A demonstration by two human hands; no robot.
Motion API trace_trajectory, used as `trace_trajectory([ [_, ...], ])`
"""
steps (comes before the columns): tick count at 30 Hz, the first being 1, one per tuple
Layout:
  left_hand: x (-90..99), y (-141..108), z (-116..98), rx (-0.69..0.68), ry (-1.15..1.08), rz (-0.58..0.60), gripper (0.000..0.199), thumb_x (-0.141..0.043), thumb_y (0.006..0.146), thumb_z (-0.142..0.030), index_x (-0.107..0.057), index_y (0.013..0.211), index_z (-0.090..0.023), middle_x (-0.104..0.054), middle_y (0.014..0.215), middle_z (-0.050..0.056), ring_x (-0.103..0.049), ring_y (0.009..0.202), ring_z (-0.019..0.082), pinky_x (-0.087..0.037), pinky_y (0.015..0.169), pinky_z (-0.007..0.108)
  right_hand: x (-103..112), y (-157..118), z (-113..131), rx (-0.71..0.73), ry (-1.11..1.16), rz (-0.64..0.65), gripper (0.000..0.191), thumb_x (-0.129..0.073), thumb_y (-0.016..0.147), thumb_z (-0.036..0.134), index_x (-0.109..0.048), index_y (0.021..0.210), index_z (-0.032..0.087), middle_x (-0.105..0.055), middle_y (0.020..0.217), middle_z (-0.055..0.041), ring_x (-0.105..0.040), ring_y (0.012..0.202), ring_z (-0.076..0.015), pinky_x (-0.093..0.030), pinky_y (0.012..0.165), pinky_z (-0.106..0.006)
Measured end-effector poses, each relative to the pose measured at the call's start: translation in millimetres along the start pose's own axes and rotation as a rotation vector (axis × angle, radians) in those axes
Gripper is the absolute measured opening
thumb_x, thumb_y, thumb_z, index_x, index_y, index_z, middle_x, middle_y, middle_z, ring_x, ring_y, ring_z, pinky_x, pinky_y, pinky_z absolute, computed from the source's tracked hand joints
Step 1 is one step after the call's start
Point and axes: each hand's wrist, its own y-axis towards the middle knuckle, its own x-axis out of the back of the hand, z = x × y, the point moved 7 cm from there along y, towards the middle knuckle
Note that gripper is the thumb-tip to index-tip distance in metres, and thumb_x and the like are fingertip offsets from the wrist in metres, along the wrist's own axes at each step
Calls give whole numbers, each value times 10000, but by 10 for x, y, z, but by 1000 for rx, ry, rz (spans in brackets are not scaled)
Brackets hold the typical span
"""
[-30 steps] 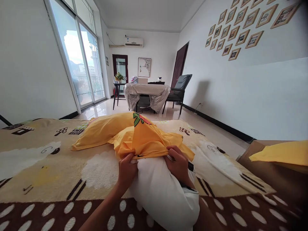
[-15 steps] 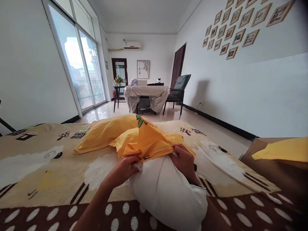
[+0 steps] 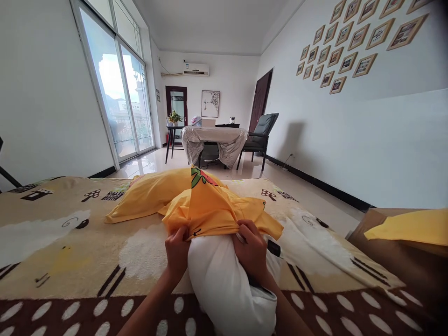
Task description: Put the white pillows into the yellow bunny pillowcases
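Note:
A yellow pillowcase (image 3: 213,210) with a green and red print is bunched over the far end of a white pillow (image 3: 224,284). My left hand (image 3: 178,247) is closed on the left edge of the pillowcase's opening. On the other side, my right hand (image 3: 250,247) grips the right edge of the opening, its fingers curled over the cloth beside the pillow. Most of the white pillow sticks out toward me between my forearms. How far its far end reaches inside the cloth is hidden. A black tag (image 3: 274,248) shows right of my right hand.
Behind the pillowcase lies another yellow pillow (image 3: 150,189). Everything rests on a patterned blanket (image 3: 140,256) with sheep and dots. At the right stands a cardboard box (image 3: 378,247) with yellow cloth (image 3: 413,226) over its edge. Farther off are a covered table (image 3: 213,134) and a black chair (image 3: 261,133).
Both hands have shifted left and slightly down, still holding the pillowcase edge. The pillow's near end has swung left and narrowed, and the black tag now shows more fully.

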Motion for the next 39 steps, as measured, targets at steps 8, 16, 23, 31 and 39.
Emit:
trace_trajectory([
  [8, 98, -27, -593, -105, -294, 272, 151, -522, 829, -344, -570, 806, -203, -659, 765, 16, -611, 723, 159, -459, 672, 245, 230, 127, -407, 2, -146, -158, 250, -533, 782, 158, -414, 568, 211, -595, 703, 0, -540, 594, -106, -415, 531, -196],
  [16, -57, -136, -600, -46, 82, 520, 159, -555, 780, -210, -627, 921, -194, -719, 928, 76, -652, 901, 267, -463, 738, 328, 83, 50, -272, -43, -97, -87, 207, -514, 730, 99, -434, 578, 214, -609, 735, -12, -556, 651, -127, -429, 580, -216],
  [23, 17, -252, -742, -474, 284, 165, 270, -436, 760, -25, -602, 635, -197, -657, 605, 57, -630, 628, 219, -396, 631, 321, 21, -30, -73, -84, -35, -54, 216, -489, 671, 61, -398, 559, 221, -593, 744, -12, -534, 652, -137, -419, 585, -240],
  [31, 318, -194, -1047, -463, -27, 360, 202, -459, 795, -107, -579, 924, -205, -665, 805, 33, -626, 743, 179, -436, 675, 281, 23, -22, -62, -108, -16, -57, 264, -518, 660, 68, -341, 531, 216, -561, 762, -18, -499, 691, -147, -405, 598, -261],
  [39, 367, -142, -1046, -353, 257, 331, 479, -568, 718, -234, -485, 1185, -165, -590, 1038, 114, -558, 970, 288, -449, 831, 399, -55, -75, 198, -48, 8, 1, 221, -525, 636, 26, -416, 570, 206, -550, 790, -19, -466, 760, -168, -403, 663, -289],
])
